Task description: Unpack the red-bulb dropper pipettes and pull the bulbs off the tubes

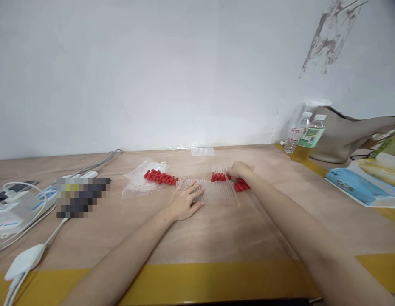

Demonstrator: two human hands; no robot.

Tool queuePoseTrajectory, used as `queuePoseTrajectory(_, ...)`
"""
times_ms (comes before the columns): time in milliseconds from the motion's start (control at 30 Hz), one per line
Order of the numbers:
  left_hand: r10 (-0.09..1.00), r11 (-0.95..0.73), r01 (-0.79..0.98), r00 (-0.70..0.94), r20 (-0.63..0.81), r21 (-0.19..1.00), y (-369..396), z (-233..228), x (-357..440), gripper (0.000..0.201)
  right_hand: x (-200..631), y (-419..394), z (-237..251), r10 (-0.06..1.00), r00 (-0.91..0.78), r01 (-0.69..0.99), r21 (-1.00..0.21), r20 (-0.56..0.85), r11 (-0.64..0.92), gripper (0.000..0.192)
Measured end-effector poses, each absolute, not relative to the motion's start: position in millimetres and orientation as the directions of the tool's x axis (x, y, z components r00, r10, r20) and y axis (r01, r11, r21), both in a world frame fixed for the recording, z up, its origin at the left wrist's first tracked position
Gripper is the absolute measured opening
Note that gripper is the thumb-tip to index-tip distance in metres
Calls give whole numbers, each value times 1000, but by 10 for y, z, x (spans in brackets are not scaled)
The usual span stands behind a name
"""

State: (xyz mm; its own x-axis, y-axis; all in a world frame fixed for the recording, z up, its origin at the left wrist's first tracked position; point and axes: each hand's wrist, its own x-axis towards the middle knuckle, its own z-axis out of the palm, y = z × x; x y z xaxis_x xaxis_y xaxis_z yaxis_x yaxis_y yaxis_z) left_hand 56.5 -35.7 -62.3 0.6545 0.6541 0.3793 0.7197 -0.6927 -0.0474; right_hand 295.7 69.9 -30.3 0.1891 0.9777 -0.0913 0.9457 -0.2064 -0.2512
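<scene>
Clear thin tubes, like dropper tubes, lie side by side in a row on the table. My left hand rests flat over the left end of that row, fingers spread. At the upper right of the row, several tubes carry red rubber bulbs on their ends. My right hand is there with its fingers closed, a small red rubber bulb showing at the fingertips. Just below it lie several more red bulbs. A larger pile of red bulbs sits left of my left hand.
Clear plastic bags lie beneath the left pile. Another small bag is by the wall. Cables, a power strip and a white adapter occupy the left. Two bottles and a blue packet stand or lie right.
</scene>
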Motion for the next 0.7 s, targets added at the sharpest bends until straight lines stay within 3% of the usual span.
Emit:
queuePoseTrajectory(133, 639, -705, 707, 668, 382, -58, -368, -616, 564, 42, 2909, 804, -325, 961, 195, 938, -247, -198, -241, 7)
queuePoseTrajectory(267, 636, -708, 704, 669, 385, -55, -370, -615, 567, 42, 2903, 776, -223, 970, 200, 938, -258, -139, -230, 8)
queuePoseTrajectory(400, 623, -712, 699, 674, 398, -69, -369, -618, 562, 41, 2914, 555, -81, 991, 113, 948, -308, 73, -85, 14)
queuePoseTrajectory(533, 546, -726, 680, 661, 515, -103, -371, -624, 562, 41, 2934, 123, -177, 943, -82, 928, -322, 322, 190, 22)
queuePoseTrajectory(600, 479, -721, 683, 613, 629, -116, -380, -624, 583, 41, 2944, -110, -328, 786, -272, 865, -217, 555, 453, 23)
queuePoseTrajectory(700, 415, -699, 703, 545, 728, -128, -408, -623, 642, 39, 2921, -392, -571, 618, -411, 806, -49, 670, 589, 18)
